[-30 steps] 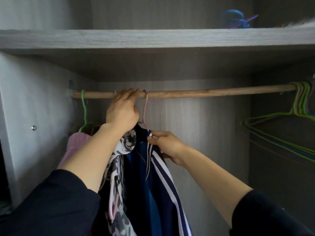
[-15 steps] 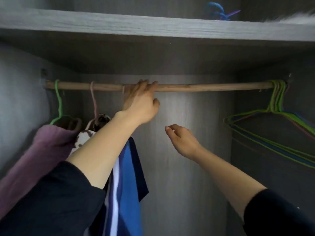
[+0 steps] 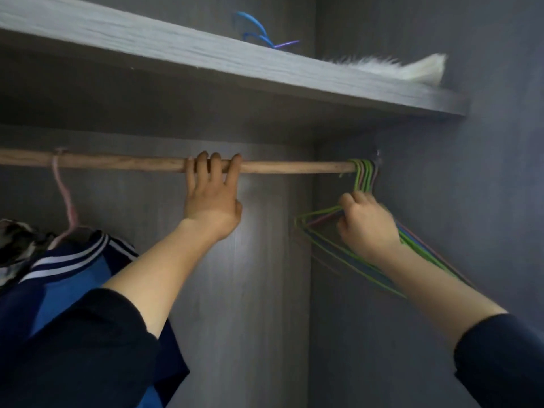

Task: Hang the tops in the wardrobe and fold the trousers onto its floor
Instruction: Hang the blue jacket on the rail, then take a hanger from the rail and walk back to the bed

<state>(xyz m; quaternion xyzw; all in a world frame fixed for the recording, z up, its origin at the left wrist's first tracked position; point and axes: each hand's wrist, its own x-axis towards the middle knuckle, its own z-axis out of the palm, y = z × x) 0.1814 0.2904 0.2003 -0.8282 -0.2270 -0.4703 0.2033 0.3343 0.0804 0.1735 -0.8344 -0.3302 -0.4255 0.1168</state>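
A wooden rail [image 3: 123, 164] runs across the wardrobe. My left hand [image 3: 212, 198] holds it near the middle, fingers curled over the top. A blue top with white stripes [image 3: 67, 269] hangs on a pink hanger [image 3: 63, 195] at the left, next to a patterned black-and-white top [image 3: 14, 242]. At the rail's right end hangs a bunch of several empty wire hangers [image 3: 365, 175], green, pink and blue. My right hand [image 3: 368, 225] grips the shoulders of these hangers just below their hooks.
A grey shelf [image 3: 206, 63] sits above the rail, carrying blue and purple hangers [image 3: 259, 30] and a white furry item [image 3: 412, 69]. The wardrobe's right wall [image 3: 471, 201] is close behind the empty hangers. The back panel [image 3: 265, 260] shows between my arms.
My right hand let go of the striped top, moved right and took hold of the empty hangers. My left hand slid right along the rail. The view turned right.
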